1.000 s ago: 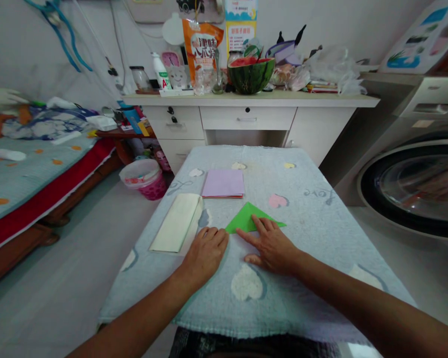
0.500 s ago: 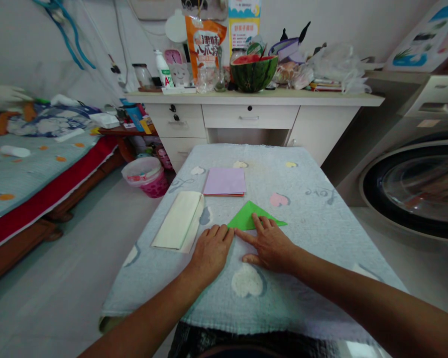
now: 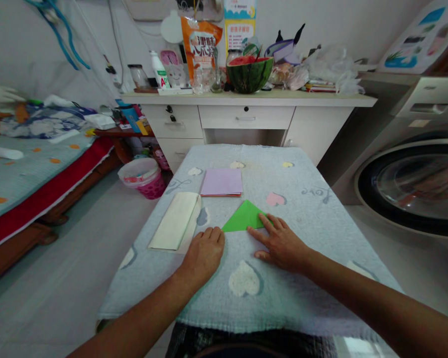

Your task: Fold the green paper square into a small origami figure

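Here, both hands flat, fingers spread: right hand (image 3: 281, 244) presses green paper triangle (image 3: 243, 219) onto tabletop (image 3: 313, 219); left hand (image 3: 204, 252) at its left corner, gripping nothing.

Green paper triangle (image 3: 243, 219); lilac sheets (image 3: 221, 181); cream paper (image 3: 175, 221); heart-patterned grey-blue cloth (image 3: 313, 219)

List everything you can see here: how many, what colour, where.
table cover: one, pale blue with hearts, in front of the person
green paper triangle: one, green, middle of the cover
lilac paper stack: one, lilac, behind the triangle
cream folded sheet: one, cream, left of the triangle
desk: one, white, beyond the cover
watermelon half: one, green and red, on the desk
bucket: one, pink, low at left
washing machine: one, grey, right
left hand: one, flat, at the triangle's left corner
right hand: one, flat, fingers on the triangle
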`<state>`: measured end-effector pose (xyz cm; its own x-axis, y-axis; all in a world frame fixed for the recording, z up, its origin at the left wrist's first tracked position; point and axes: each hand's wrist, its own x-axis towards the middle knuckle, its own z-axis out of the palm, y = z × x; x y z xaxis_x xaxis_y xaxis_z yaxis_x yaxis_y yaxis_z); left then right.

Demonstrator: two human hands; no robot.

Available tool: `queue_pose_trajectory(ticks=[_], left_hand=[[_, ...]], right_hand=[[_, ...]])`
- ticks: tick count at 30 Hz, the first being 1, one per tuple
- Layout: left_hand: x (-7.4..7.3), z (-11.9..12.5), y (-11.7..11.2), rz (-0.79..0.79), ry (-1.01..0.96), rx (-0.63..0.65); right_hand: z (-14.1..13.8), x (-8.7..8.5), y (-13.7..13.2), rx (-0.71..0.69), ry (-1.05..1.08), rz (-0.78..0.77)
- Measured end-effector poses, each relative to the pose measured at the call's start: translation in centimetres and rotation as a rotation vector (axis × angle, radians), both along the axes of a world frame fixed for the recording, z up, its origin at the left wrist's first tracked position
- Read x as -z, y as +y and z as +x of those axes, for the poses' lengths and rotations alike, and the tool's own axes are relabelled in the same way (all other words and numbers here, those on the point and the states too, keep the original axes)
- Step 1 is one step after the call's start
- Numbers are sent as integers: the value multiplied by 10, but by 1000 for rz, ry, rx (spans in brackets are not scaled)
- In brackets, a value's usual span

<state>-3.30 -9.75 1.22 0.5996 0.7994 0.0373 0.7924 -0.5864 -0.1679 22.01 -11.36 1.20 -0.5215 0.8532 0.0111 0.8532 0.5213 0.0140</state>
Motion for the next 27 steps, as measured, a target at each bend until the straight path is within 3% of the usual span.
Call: queue_pose_trajectory(ticks=[11,20,27], left_hand=[[-1,2,-3,-5,2,-31],[-2,3,-5,-4,-19,-37],[-2,-3,-4,-43,-74,-16]], right_hand=[[69,13,-17,132,-28,86],[92,26,-21,159,46,86],[88,-1,-8,196,192,25]])
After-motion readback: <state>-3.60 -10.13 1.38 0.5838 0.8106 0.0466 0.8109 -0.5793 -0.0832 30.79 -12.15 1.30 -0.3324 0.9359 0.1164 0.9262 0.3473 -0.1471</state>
